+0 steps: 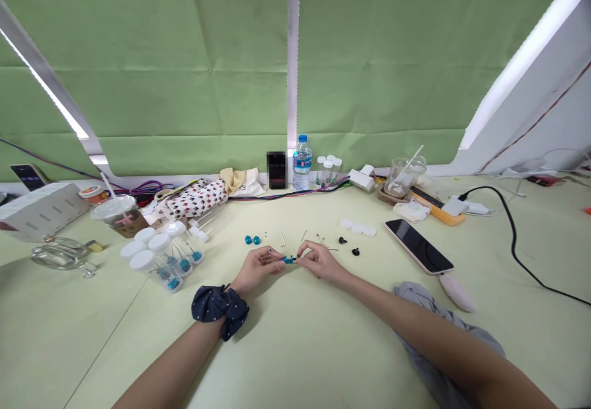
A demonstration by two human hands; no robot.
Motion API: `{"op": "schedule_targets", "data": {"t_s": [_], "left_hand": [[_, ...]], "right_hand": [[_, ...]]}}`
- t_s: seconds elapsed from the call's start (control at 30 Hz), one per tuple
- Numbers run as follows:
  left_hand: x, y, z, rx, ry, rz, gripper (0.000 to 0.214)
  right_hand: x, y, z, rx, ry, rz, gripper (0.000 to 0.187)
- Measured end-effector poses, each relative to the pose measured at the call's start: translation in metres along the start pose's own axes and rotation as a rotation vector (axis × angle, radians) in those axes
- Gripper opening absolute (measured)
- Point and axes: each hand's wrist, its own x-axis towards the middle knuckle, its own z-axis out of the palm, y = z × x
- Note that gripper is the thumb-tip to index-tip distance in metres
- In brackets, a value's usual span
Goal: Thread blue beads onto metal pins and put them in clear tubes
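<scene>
Between my two hands, just above the table, is a small blue metal part. My left hand pinches its left end, and thin metal rods show among those fingers. My right hand is closed in a pinch at the other end, on a small dark piece that its fingers mostly cover. Beyond my left hand lie two round blue pieces and an L-shaped hex key. Past my right hand are small black knob-like pieces, tiny loose parts, and several white round caps.
Several white-capped tubes with blue parts inside stand left, near a drink cup and a glass jar. A water bottle stands at the back. On the right lie a phone, a black cable and grey cloth.
</scene>
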Motion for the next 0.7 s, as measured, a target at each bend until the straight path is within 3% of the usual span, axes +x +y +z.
{"op": "schedule_targets", "data": {"t_s": [0.7], "left_hand": [[-0.0003, 0.0006, 0.0007, 0.0, -0.002, 0.003, 0.023]], "right_hand": [[0.0015, 0.0021, 0.0013, 0.009, 0.005, 0.008, 0.019]]}}
